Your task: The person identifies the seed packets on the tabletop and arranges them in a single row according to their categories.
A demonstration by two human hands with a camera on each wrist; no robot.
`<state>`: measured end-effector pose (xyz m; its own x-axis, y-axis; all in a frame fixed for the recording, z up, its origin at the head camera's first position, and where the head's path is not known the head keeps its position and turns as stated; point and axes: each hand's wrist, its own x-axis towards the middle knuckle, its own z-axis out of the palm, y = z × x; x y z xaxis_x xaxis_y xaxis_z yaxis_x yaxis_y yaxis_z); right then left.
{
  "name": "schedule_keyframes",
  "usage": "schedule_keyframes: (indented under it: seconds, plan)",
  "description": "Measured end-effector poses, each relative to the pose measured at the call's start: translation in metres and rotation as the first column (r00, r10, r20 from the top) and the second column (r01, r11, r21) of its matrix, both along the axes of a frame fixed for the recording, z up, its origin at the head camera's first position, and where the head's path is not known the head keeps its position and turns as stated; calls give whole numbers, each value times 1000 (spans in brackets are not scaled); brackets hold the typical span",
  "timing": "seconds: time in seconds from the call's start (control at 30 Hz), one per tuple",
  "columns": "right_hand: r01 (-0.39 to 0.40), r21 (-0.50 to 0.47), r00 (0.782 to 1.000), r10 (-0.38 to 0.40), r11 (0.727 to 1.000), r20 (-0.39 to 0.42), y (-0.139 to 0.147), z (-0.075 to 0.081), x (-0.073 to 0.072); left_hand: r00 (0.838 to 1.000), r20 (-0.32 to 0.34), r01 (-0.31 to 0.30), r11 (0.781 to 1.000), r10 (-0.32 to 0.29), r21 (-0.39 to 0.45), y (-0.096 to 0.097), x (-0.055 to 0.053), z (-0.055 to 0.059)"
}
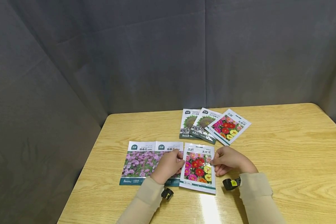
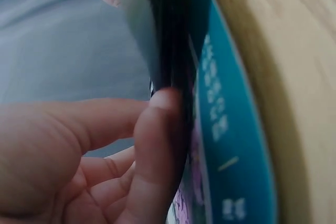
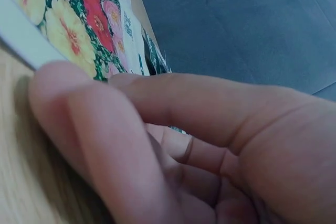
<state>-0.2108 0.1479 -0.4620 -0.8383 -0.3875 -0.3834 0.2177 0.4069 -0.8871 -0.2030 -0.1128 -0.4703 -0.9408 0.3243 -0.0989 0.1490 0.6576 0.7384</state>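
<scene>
A seed packet with red, pink and yellow flowers point(image 1: 198, 168) is held between both hands near the front of the table. Its left edge is pinched by my left hand point(image 1: 167, 166), which overlaps a purple-flower seed packet point(image 1: 168, 145). On the opposite edge, my right hand point(image 1: 231, 160) pinches the same packet between thumb and finger. In the right wrist view the packet's printed flowers point(image 3: 73, 35) lie beyond the fingertips. The left wrist view has the teal lower band point(image 2: 226, 114) of a purple-flower packet beside the left fingers. Another purple-flower packet point(image 1: 138, 163) lies at the far left.
Behind, two sunflower seed packets point(image 1: 188, 123) overlap on the wooden table point(image 1: 291, 149). A second red-and-yellow flower packet point(image 1: 229, 126) lies tilted across their right side. Grey cloth point(image 1: 156, 62) hangs behind the table and to its left.
</scene>
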Motion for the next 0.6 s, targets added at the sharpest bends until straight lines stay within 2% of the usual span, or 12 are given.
schedule_keyframes:
  seconds: [0.27,0.47,0.6]
  plan:
    - [35,86,996,-27,996,-88,-6,-5,-2,997,72,-3,996,-3,85,-3,1,8]
    - [99,125,988,-83,987,-128,-12,-8,-4,997,66,22,997,-27,71,-5,2,11]
    - [98,132,988,-80,986,-132,-13,-8,-5,998,44,41,997,-43,60,-5,2,9]
